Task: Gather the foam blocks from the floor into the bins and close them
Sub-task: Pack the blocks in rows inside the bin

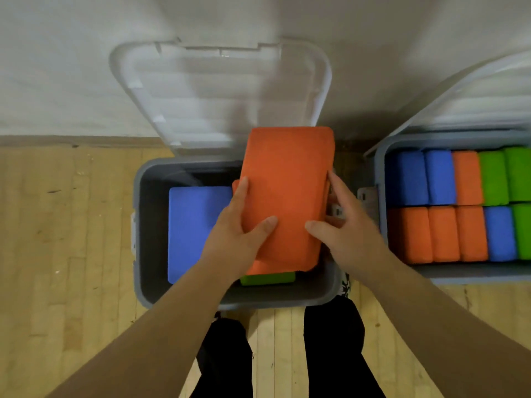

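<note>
Black-trousered legs point(227, 363) stand on the wooden floor point(63, 225), close against the near rim of the left bin point(138, 225). Its clear lid point(221, 90) leans open against the wall point(71, 67). Inside, a blue block point(198, 231) lies flat in the left half, its long axis running away from the person.

To its right, the left hand point(238, 234) grips the left edge of the orange block point(287, 182), thumb on top. The right hand point(342, 225) clasps the opposite edge the same way. The block sits straight ahead between both hands, raised over the bin's right half, neither hand nearer. Its long axis points toward the wall, roughly parallel to the blue one. A green block point(267, 278) shows under its near end. An orange edge beneath may be a second block; I cannot tell. It looks set to go straight down onto the green one.

Farther right, the right bin point(379, 173), with its lid point(474, 96) open, is packed with two rows of blue, orange and green blocks on edge.
</note>
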`<state>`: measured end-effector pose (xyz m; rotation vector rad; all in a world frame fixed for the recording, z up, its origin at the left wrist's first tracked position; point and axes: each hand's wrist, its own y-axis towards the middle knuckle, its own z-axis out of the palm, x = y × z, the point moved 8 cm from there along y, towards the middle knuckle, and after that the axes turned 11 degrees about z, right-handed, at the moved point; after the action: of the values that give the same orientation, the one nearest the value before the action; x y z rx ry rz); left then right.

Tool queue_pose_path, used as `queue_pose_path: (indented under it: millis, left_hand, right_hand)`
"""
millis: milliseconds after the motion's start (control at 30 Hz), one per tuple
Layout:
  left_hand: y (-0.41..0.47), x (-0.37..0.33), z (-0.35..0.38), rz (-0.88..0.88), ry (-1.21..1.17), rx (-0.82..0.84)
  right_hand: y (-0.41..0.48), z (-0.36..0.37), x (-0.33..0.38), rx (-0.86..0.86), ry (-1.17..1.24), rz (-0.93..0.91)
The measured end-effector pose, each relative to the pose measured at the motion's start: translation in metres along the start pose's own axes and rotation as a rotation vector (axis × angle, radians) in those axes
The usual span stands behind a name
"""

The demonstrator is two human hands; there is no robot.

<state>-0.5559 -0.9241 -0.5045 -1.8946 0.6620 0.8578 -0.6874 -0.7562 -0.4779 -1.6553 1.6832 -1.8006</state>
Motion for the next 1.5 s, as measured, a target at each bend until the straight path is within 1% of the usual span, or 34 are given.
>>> queue_pose_path:
  millis: [100,200,300,333,367,400,433,467,500,533,567,633,833,967,1133,1200,1267,1300,1367,1433,1500]
  left_hand:
    - [-0.007,0.023,-0.032,-0.006,0.165,-0.046]
    - [-0.024,0.046,-0.066,-0.047,0.354,-0.111]
    - [-0.031,0.072,-0.096,-0.124,0.529,-0.176]
    - [-0.030,0.080,-0.101,-0.169,0.608,-0.166]
    - [-0.029,0.089,-0.103,-0.212,0.674,-0.140]
    - [-0.027,0.094,-0.102,-0.247,0.711,-0.111]
    - [-0.023,0.098,-0.099,-0.272,0.723,-0.091]
    - [-0.020,0.100,-0.096,-0.294,0.728,-0.079]
    - [-0.017,0.100,-0.092,-0.314,0.735,-0.076]
    - [-0.014,0.100,-0.088,-0.334,0.741,-0.075]
    - [-0.010,0.099,-0.084,-0.352,0.747,-0.075]
    - [-0.004,0.096,-0.078,-0.375,0.765,-0.071]
    - [-0.006,0.100,-0.091,-0.363,0.785,-0.135]
    - [-0.014,0.093,-0.104,-0.292,0.813,-0.163]
    - [-0.017,0.087,-0.088,-0.236,0.834,-0.084]
    - [-0.014,0.090,-0.082,-0.257,0.844,-0.061]
    - [-0.010,0.095,-0.074,-0.304,0.845,-0.004]
    - [-0.008,0.097,-0.070,-0.326,0.846,0.026]
    - [-0.002,0.095,-0.058,-0.353,0.845,0.075]
    - [0.005,0.088,-0.042,-0.371,0.835,0.120]
    - [0.011,0.080,-0.032,-0.377,0.838,0.118]
  right_hand:
    - [0.027,0.043,-0.002,0.112,-0.065,-0.004]
    - [0.050,0.093,-0.008,0.129,-0.108,0.015]
    - [0.063,0.148,-0.010,0.256,-0.159,0.050]
    - [0.066,0.157,-0.008,0.245,-0.212,0.022]
    - [0.070,0.155,-0.006,0.163,-0.282,-0.013]
    - [0.073,0.142,-0.006,0.009,-0.341,-0.033]
    - [0.076,0.122,-0.012,-0.158,-0.376,-0.003]
    - [0.079,0.104,-0.023,-0.278,-0.390,0.070]
    - [0.082,0.091,-0.039,-0.310,-0.380,0.169]
    - [0.086,0.086,-0.055,-0.265,-0.357,0.258]
    - [0.089,0.087,-0.066,-0.178,-0.336,0.317]
    - [0.090,0.099,-0.079,-0.033,-0.341,0.331]
    - [0.088,0.112,-0.074,0.038,-0.383,0.236]
    - [0.084,0.132,-0.078,0.141,-0.345,0.231]
    - [0.090,0.142,-0.089,0.130,-0.368,0.241]
    - [0.093,0.139,-0.093,0.164,-0.399,0.231]
    - [0.096,0.127,-0.098,0.200,-0.433,0.213]
    - [0.099,0.115,-0.097,0.184,-0.458,0.198]
    - [0.110,0.084,-0.092,0.052,-0.497,0.172]
    - [0.125,0.062,-0.095,-0.052,-0.489,0.218]
    - [0.135,0.061,-0.105,-0.002,-0.388,0.309]
